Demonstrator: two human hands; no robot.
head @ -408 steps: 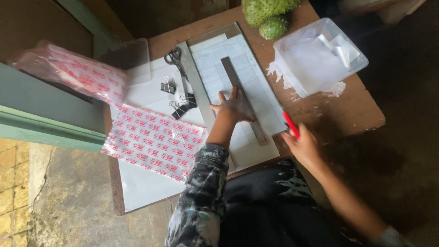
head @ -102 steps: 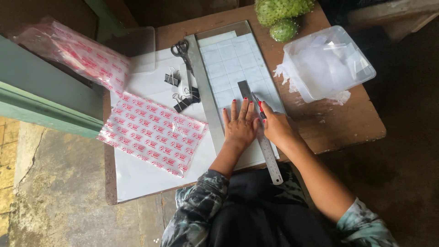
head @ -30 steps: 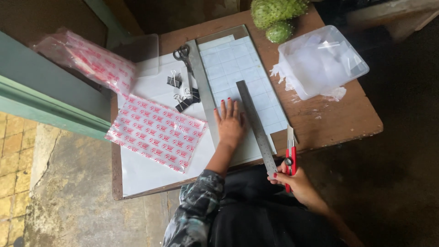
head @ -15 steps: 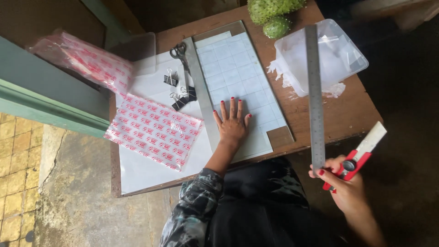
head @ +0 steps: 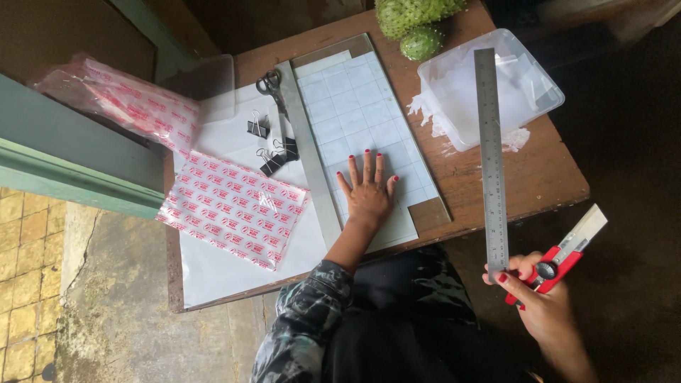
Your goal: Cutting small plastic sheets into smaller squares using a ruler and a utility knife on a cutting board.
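2 hands work here: the left hand (head: pixel 369 195) presses flat, fingers spread, on the thin, floppy white sheet (head: pixel 362 120) on the bench (head: pixel 546 177), while the right hand (head: pixel 543 301) grips a stiff, slippery steel ruler (head: pixel 491 156) by its near end plus a sharp red utility knife (head: pixel 560 259) off the bench's edge.

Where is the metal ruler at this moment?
In the head view the metal ruler stands lengthwise at the table's right side, held by the right hand beside a red cutter, overlapping the plastic box.

Steel ruler (head: pixel 491 156) upright, red cutter (head: pixel 557 262) beside
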